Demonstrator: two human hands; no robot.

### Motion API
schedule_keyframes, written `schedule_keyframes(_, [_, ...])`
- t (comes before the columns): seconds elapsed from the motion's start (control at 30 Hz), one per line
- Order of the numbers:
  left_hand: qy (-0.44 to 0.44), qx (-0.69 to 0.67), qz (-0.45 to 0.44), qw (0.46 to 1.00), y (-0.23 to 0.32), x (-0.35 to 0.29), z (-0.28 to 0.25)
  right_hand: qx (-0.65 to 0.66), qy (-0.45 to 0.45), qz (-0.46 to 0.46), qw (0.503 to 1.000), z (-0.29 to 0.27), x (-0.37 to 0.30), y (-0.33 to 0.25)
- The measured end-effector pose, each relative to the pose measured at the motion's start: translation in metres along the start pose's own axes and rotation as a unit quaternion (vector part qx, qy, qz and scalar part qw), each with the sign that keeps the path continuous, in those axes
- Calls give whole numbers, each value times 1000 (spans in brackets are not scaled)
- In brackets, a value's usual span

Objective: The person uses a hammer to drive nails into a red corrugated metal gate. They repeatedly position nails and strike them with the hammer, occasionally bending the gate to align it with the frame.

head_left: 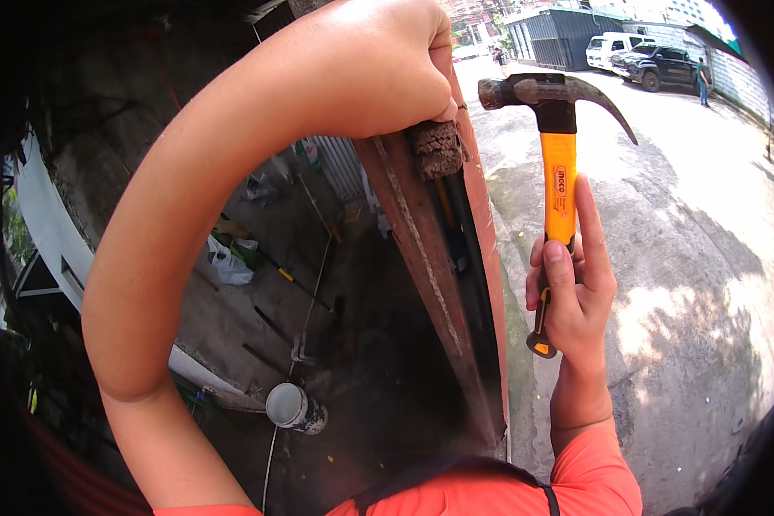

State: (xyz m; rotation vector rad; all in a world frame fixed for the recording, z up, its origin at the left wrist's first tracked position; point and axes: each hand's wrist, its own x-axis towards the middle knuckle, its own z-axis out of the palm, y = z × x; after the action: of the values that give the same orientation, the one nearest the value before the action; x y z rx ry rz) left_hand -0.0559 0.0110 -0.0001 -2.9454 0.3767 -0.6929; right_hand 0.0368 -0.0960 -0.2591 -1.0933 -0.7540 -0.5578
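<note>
In the head view, your right hand (580, 297) held a claw hammer (560, 185) upright to the right of centre, its thumb pressed across the front of the handle, the index finger stretched up along the orange section, and the other fingers wrapped behind it. The hammer's metal head was at the top, with the striking face pointing left and the claw curving down to the right; the black and orange butt showed below your hand. Your left arm arched up from the lower left, bringing your left hand (408, 64) to the upper end of a reddish-brown post (417, 258), just above a rough brown block (439, 151). Most of that hand's fingers were hidden, so you could not tell from this view whether they were pinching anything. The hammer stood apart from the post, over sunlit pavement (662, 258). Left of the post, on shaded ground, were a white bucket (285, 404) with its mouth showing and a white plastic bag (230, 263). Far off at upper right, a person (703, 82) stood beside a dark pickup (658, 66), near a white van (609, 50).
</note>
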Motion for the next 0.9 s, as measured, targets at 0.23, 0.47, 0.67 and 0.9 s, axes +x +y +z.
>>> schedule_keyframes(0.23, [43,-14,72,996,-44,14,20,-23,-28,4,999,2,1,-1])
schedule_keyframes(0.47, [82,-53,85,992,-54,15,31,-45,-28,8,999,2,-1,-4])
schedule_keyframes(0.67, [86,-65,64,992,-57,5,34,-35,-15,-38,999,1,-6,3])
schedule_keyframes(0.9, [192,-8,232,953,-86,-25,61,-8,22,-26,999,-1,-4,5])
